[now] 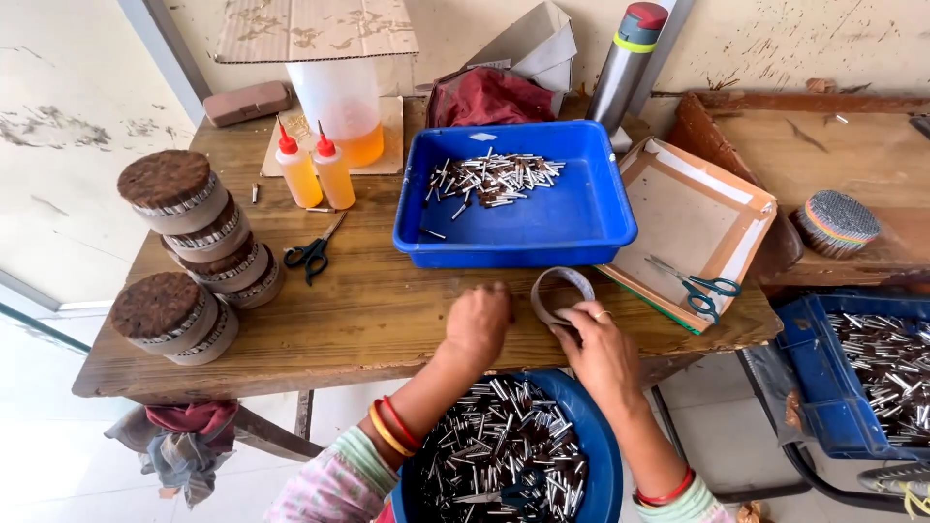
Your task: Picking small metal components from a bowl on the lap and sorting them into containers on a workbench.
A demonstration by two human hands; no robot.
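Seen from the head camera, a person is working at a worn wooden counter [368,320], both hands reaching forward over a round blue tub [601,455] of short metal pins sitting in the lap. The right hand [603,351] is pinching a loop of pale tape or band [560,293] between thumb and fingertips, the loop standing on edge on the counter just in front of the blue tray [581,218]. The left hand [479,322] is resting knuckles-up on the wood just left of the loop, fingers curled under; whether it is gripping anything cannot be told.

The band is looking thin, light and floppy, likely to buckle if squeezed, so it is best taken by its edge with a fingertip pinch, as the right hand is doing.

The blue tray is holding a loose heap of similar pins. To its left, black scissors [312,256] are lying near two orange squeeze bottles [318,172]. Stacked round bundles with brown tops [184,199] are standing at the counter's left end. On the right, a shallow cardboard tray [678,208] is carrying teal-handled scissors [702,288], and a blue crate [823,387] of more pins is sitting lower down.
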